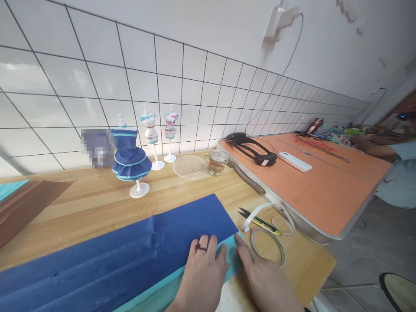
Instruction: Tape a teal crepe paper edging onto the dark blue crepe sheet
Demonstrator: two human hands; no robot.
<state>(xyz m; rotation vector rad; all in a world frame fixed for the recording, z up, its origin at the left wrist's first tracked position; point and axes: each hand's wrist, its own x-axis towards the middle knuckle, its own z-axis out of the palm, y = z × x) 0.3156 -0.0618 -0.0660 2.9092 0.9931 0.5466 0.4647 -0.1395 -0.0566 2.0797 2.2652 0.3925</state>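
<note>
A long dark blue sheet (107,255), which looks like paper, lies flat with a turquoise sheet (162,284) showing along its near edge. My left hand (204,273), a ring on one finger, rests on both near their right end, fingers slightly bent and apart. Beside it my right hand (263,275) touches the turquoise strip at the blue sheet's right corner with an outstretched index finger; its other fingers are partly hidden. To the right are a roll of tape (282,255), a curled white strip (260,209) and thread snips (260,222) with yellow handles.
A small dress form in a blue ruffled dress (130,156) stands behind the sheets, near two bare dress forms (150,130). A lidded glass jar (218,162) sits by a clear disc (189,167). An orange-topped table (325,186) adjoins at right, where another person's arm (370,143) shows.
</note>
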